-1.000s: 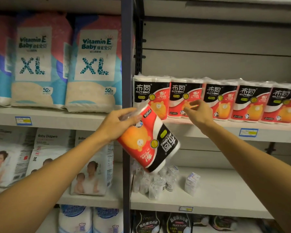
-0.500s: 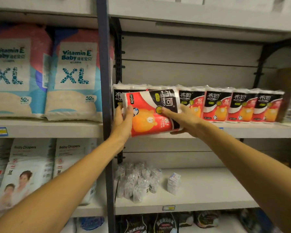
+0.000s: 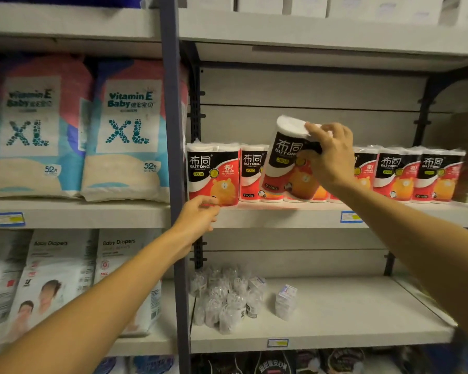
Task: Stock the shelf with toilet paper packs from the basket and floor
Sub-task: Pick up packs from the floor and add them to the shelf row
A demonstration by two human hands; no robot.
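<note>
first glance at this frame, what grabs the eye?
The right hand gripping a red-and-black toilet paper pack, tilted in front of the row of matching packs on the middle shelf. The left hand hangs loosely curled by the shelf edge, holding nothing. Left bay: big XL diaper bags.

single head-worn wide-angle view, facing forward, close to the shelving (image 3: 322, 211), at arm's reach

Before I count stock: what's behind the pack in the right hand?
Behind the held pack, gripped by the right hand, stands the shelf row of packs. Only edges show directly behind it; the rest is covered.
</note>
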